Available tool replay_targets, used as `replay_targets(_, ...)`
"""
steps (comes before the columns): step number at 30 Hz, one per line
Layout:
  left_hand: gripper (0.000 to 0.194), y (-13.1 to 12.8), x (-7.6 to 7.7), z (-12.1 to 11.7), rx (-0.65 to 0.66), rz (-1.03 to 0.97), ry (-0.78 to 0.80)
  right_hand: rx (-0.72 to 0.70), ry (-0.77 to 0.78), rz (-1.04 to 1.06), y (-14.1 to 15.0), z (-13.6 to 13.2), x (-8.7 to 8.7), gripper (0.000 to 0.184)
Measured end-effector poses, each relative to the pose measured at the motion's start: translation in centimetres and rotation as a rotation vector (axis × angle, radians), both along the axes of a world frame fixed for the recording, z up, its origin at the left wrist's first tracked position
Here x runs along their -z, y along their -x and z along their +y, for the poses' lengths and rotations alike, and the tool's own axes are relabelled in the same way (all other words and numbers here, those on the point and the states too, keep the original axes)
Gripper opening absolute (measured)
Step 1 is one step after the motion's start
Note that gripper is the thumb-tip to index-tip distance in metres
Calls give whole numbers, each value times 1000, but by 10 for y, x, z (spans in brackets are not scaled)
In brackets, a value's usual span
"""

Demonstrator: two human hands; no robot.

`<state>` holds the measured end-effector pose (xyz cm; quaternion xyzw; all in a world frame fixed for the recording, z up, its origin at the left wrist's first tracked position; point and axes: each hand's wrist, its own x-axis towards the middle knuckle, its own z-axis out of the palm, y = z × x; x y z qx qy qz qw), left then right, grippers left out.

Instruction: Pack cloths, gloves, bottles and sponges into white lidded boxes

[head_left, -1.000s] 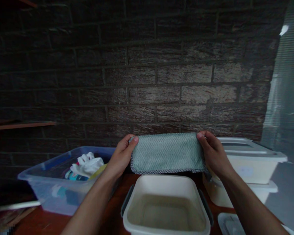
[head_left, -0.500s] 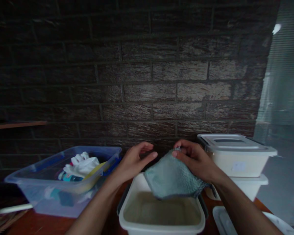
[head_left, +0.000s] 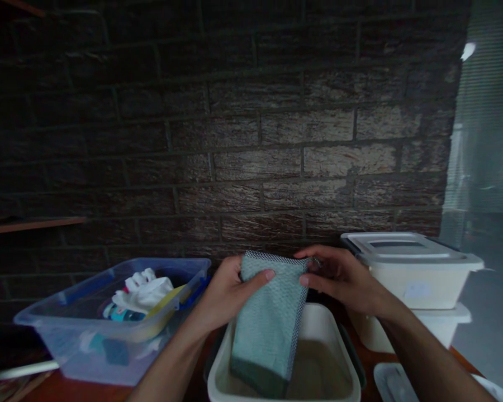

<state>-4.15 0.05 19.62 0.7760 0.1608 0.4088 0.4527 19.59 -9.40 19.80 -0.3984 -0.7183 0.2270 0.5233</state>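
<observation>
A pale green waffle-weave cloth (head_left: 268, 321), folded into a narrow strip, hangs from both my hands over a white plastic bin (head_left: 331, 357). My left hand (head_left: 230, 293) pinches its upper left corner, thumb on the front. My right hand (head_left: 339, 276) grips the upper right corner. The cloth's lower end dips inside the bin, which looks otherwise bare.
A clear blue tub (head_left: 88, 329) with white gloves and mixed items stands at the left. Two stacked white lidded bins (head_left: 419, 279) sit at the right, a loose lid (head_left: 396, 382) in front of them. A dark brick wall rises just behind the wooden table.
The cloth was held spread wide, then folded together in my right hand; now both hands hold it as a narrow strip hanging down into the white bin.
</observation>
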Motion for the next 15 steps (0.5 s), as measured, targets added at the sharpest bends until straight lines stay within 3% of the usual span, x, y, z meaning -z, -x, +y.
replay_targets(3, 24, 6, -2, 3, -48, -30, -1, 18, -9, 68, -2, 9, 4, 31)
replay_targets(8, 25, 3, 0, 1, -118, -57, -50, 105, -160, 131, 3, 13, 9, 16)
replay_targets(11, 26, -1, 1, 1, -227, -109, -113, 64, -192, 133, 5, 12, 8, 13)
replay_targets(15, 24, -3, 0, -1, -299, -139, -161, -8, -122, 222, 9, 16, 8, 20)
